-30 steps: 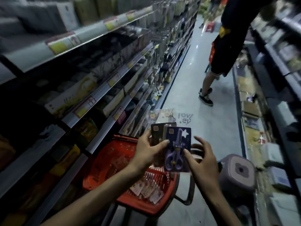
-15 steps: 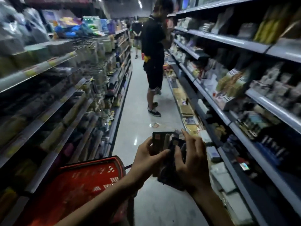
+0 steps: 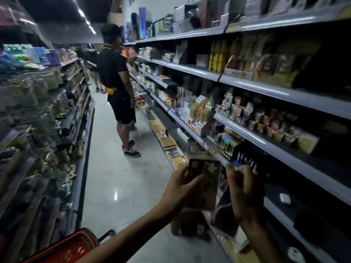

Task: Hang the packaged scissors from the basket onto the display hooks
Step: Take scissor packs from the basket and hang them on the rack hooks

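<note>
My left hand grips a stack of packaged scissors, dark cards held upright in front of me. My right hand is raised just to the right of the stack, its fingers curled round another dark package that hangs below the palm. The red basket shows only as a corner at the bottom left, behind my left forearm. No display hooks can be made out in this dim, blurred view.
A person in black stands in the aisle ahead, facing the right shelves. Stocked shelves line the left side too. The grey floor runs between them. A dark object stands on the floor below my hands.
My view has swung up and right, from the basket and left shelves to the right-hand shelves. The basket has dropped to the bottom left corner. My hands have drawn apart, the right one holding a separate package.
</note>
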The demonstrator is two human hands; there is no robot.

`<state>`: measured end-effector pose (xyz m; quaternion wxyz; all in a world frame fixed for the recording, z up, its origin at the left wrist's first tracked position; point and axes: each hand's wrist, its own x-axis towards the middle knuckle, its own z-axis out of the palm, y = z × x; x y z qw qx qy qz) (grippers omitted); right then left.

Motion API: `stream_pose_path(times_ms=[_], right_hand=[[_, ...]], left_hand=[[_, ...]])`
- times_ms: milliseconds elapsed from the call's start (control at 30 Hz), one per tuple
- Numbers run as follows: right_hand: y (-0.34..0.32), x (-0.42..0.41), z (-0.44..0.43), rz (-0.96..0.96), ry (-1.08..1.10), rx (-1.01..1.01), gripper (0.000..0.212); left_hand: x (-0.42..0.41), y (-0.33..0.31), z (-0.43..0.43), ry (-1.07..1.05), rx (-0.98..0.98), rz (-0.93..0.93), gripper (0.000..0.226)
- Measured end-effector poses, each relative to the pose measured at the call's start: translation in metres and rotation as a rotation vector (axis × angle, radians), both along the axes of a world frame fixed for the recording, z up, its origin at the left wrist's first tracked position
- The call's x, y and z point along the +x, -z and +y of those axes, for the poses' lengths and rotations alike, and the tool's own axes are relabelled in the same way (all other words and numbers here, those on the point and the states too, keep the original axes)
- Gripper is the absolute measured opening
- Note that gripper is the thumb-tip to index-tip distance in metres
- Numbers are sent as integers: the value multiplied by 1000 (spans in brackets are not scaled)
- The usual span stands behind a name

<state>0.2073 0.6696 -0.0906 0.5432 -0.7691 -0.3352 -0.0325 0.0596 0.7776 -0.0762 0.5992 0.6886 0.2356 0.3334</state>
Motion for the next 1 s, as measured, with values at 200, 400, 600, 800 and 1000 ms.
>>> stream_pose_path(times_ms=[200,400,600,800,1000], right_hand=[[-4,27,-55,166,240,53,44],[-9,30,-133,233,367,124,36],[6,34,-225,264,550,195,34],[-3,13,-323,264,708,282,25],[-35,0,-411,263,656,439,21]], left_hand=[[57,1,-7,209,-51,-35,28],[115,4,-53,475,-42,-40,21],[147,5,-125,774,-84,-12,25],[171,2,-220,1029,-113,-30,43],[184,-11,-319,1180,-91,-16,30]])
